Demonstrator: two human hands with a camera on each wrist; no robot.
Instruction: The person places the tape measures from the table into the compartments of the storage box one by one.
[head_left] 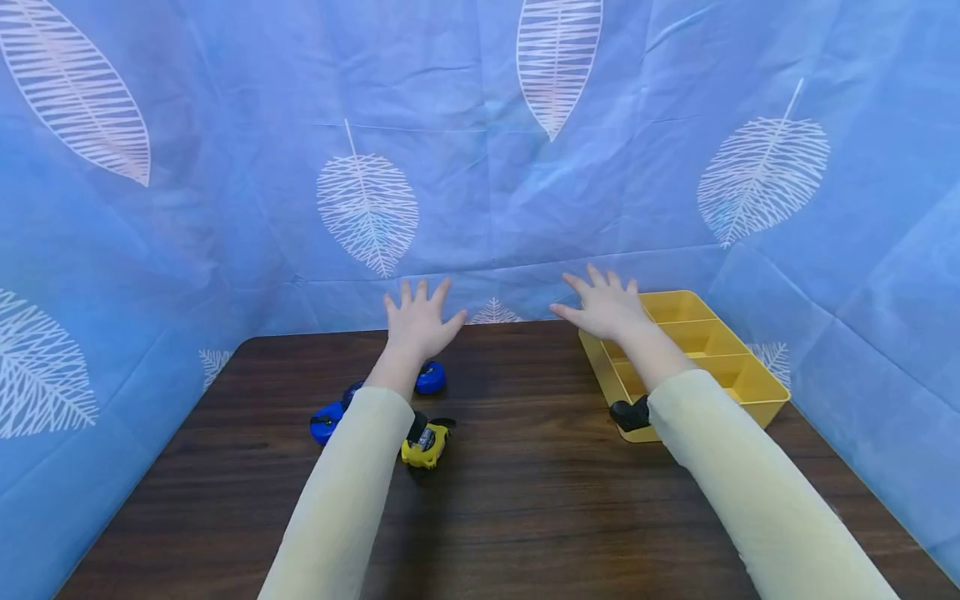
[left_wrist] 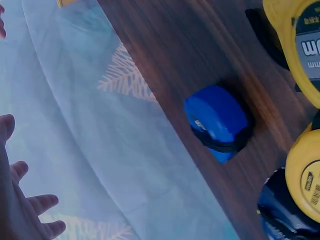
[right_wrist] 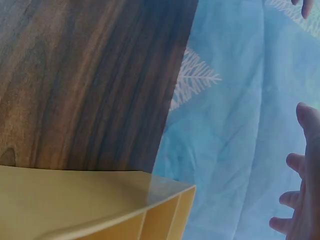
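My left hand is held up with fingers spread and holds nothing. Below its forearm, several tape measures lie on the table: a blue tape measure, another blue one at the left and a yellow tape measure nearer me. The left wrist view shows the blue tape measure apart from the others, with a second yellow tape measure against a dark blue tape measure. My right hand, also spread and holding nothing, hovers by a yellow divided box; the forearm hides part of it.
The dark wood table ends at a blue cloth with white leaf prints, which hangs behind it and along both sides. A black wrist strap piece shows at the right cuff. The box stands near the table's back right corner.
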